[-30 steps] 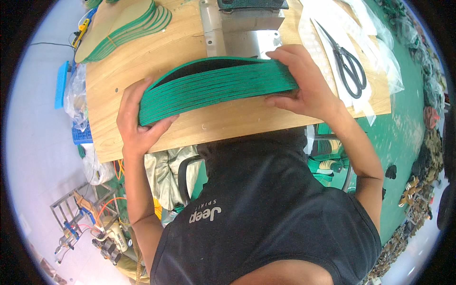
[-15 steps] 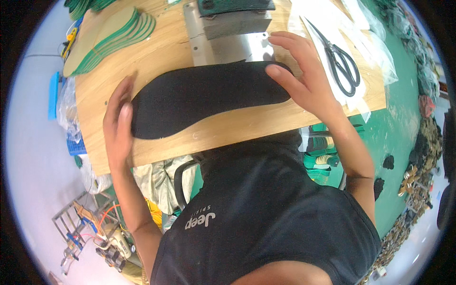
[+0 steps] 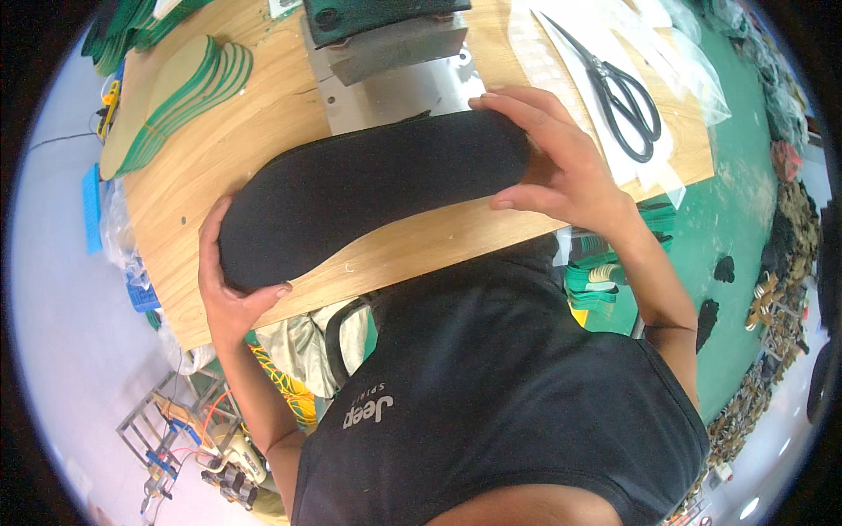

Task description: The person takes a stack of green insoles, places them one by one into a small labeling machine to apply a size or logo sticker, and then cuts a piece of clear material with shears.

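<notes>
A black insole lies crosswise over the wooden table, its upper face plain and dark. Around its left end curls my left hand, fingers along the outer edge and thumb by the near edge. My right hand grips the other end, with fingers at the far edge and thumb at the near one. Whether more layers lie beneath the insole cannot be seen. Just beyond it, a metal plate carries a dark block-like fixture.
Green-edged beige insoles are fanned out at the far left of the wooden table. Black-handled scissors rest on white sheets at the right. A green floor shows beyond the table's right edge.
My left hand has closed round the insole's left end, which sits slightly nearer to me. My right hand has shifted from lying over the right end to gripping its two edges.
</notes>
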### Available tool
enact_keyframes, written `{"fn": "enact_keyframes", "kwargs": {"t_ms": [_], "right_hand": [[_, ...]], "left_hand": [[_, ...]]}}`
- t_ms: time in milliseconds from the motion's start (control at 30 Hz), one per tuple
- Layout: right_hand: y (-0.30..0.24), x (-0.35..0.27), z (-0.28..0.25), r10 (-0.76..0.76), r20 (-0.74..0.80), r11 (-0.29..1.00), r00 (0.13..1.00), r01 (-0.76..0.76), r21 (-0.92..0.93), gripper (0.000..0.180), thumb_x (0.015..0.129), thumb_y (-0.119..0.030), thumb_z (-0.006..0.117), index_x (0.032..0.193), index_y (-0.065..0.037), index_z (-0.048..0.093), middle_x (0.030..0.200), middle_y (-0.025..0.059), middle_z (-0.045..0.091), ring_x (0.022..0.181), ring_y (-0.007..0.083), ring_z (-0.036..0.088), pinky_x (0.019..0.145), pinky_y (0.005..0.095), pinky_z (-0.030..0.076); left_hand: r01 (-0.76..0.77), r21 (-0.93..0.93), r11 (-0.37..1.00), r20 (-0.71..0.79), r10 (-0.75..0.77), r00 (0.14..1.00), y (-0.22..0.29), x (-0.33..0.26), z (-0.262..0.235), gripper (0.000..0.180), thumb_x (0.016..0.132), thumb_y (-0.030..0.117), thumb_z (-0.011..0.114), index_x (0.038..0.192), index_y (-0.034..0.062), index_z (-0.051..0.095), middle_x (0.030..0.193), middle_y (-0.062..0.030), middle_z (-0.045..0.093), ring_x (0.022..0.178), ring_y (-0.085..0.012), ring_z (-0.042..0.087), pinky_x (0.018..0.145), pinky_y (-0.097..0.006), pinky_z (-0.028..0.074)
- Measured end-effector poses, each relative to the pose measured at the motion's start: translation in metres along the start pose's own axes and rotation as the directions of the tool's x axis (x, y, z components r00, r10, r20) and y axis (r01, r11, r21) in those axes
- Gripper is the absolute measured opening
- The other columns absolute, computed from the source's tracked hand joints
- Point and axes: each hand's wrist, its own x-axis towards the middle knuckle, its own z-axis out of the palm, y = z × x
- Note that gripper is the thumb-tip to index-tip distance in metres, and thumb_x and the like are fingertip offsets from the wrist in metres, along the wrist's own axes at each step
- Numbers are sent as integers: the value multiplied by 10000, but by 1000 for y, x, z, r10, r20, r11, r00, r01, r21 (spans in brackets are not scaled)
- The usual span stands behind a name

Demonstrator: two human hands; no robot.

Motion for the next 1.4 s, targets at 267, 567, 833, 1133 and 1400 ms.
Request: {"fn": "enact_keyframes", "kwargs": {"t_ms": [267,567,833,1133,1400], "right_hand": [[-1,3,3,-20,-30,1000,999,20,-7,778,644,-235,828,1305,-14,483,1245,186,516,1168,334,479,969,371,413],[-2,-1,9,64,-46,997,997,-65,-29,835,592,-182,847,1308,-8,455,1224,188,502,1155,355,471,994,385,391],[-8,0,4,13,-66,999,998,-15,-40,768,627,-203,833,1277,5,481,1185,193,519,1138,358,478,974,387,401],[-5,0,4,-30,-45,986,999,22,-166,762,655,-244,817,1281,16,471,1189,198,522,1137,366,469,967,404,400],[-9,-3,13,30,-107,988,994,-46,-147,788,638,-127,808,1313,15,427,1164,203,519,1125,372,472,963,398,402]], "left_hand": [[18,55,998,51,-21,998,1,3,-7,1060,470,308,885,1352,-23,400,1306,-178,486,1220,-278,472,1057,-372,326],[23,183,983,-24,-19,1000,5,8,-3,1102,494,134,856,1448,71,308,1305,-187,519,1204,-310,514,1021,-387,390],[-103,220,970,28,100,995,-5,9,-13,1072,498,166,843,1434,51,334,1328,-191,499,1240,-316,483,1054,-389,357],[14,207,978,26,-20,999,-4,8,-11,1060,515,134,827,1442,58,318,1355,-191,473,1251,-311,472,1057,-388,355],[-34,253,967,-24,42,999,1,8,-6,1067,502,88,825,1443,83,323,1294,-175,527,1197,-301,520,1023,-389,397]]}}
